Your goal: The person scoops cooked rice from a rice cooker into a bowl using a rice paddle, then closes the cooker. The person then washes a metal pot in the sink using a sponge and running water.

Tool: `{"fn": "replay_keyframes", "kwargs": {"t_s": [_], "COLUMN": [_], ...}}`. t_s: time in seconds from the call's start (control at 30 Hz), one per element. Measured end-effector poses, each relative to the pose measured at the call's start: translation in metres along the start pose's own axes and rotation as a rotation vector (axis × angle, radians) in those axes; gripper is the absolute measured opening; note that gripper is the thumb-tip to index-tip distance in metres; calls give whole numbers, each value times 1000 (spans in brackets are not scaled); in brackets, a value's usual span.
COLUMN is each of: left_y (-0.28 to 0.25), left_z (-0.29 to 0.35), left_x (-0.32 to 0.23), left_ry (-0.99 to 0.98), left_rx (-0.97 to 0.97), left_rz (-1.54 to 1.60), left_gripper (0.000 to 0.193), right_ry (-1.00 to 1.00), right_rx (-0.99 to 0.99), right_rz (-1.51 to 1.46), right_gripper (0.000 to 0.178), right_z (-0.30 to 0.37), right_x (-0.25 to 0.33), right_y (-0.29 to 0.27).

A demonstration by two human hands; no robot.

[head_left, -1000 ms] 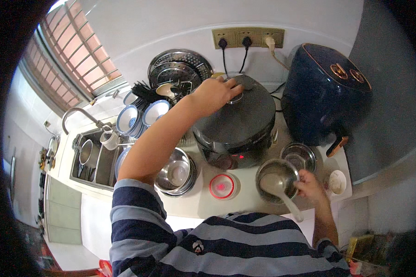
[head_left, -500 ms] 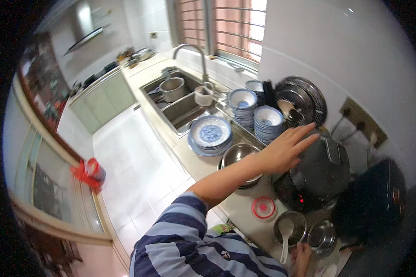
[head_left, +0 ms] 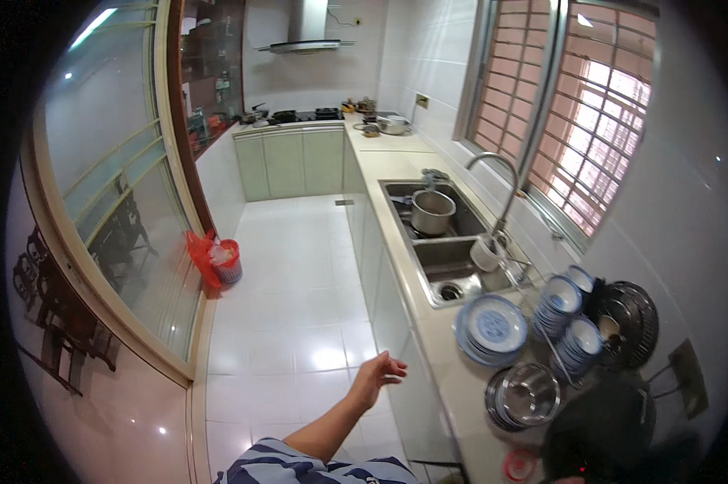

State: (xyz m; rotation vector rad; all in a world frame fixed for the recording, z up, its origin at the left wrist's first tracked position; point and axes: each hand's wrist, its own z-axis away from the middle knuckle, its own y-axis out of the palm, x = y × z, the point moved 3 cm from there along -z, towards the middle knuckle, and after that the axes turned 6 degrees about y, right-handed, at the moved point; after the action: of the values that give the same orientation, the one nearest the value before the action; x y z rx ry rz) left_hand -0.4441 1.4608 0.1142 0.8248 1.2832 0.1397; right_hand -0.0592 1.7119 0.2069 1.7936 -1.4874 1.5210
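- Head view, foreground: left hand point(head_left: 378, 382) beside the counter point(head_left: 467, 419), fingers loosely half-curled, holding nothing; right hand's grip cannot be told.
- Lower right: dark cooker point(head_left: 602, 423) on the counter, near steel bowls point(head_left: 533, 389).
- Beyond: stacked plates point(head_left: 497, 327), then sink point(head_left: 438, 264).

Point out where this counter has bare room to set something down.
Bare counter lies between the sink and the far silver pot; a narrow strip runs left of the steel bowls. Crowded: around the plates, blue-white bowls and dark cooker.
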Motion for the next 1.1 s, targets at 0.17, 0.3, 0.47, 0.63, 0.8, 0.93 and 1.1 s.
{"fn": "replay_keyframes", "kwargs": {"t_s": [0.17, 0.3, 0.47, 0.63, 0.8, 0.93, 1.1], "left_y": [-88, -181, -291, -340, -321, -328, -428], "left_z": [-26, -22, -9, -36, -128, -223, -309], "left_x": [-50, -107, -147, -138, -140, -154, -127], "left_ry": [-202, -45, -120, -209, -162, -59, -245], "left_rx": [153, 134, -159, -330, -246, -220, -243], "left_rz": [-470, -1127, -1115, -956, -968, -1110, -1330], "left_gripper": [26, 32, 29, 24, 24, 25, 32], "right_ry": [-138, -257, -331, -435, -421, -526, -537], "right_rx": [533, 1026, 1186, 1321, 1406, 1409, 1229], "right_rz": [528, 676, 583, 631, 680, 593, 652], "right_gripper": [28, 43, 39, 34, 34, 35, 35], "right_z": [-24, -12, -23, -49, -95, -161, -275], "right_x": [45, 89, 117, 111, 100, 96, 101], "right_y": [225, 367, 474, 549, 631, 693, 758]}}
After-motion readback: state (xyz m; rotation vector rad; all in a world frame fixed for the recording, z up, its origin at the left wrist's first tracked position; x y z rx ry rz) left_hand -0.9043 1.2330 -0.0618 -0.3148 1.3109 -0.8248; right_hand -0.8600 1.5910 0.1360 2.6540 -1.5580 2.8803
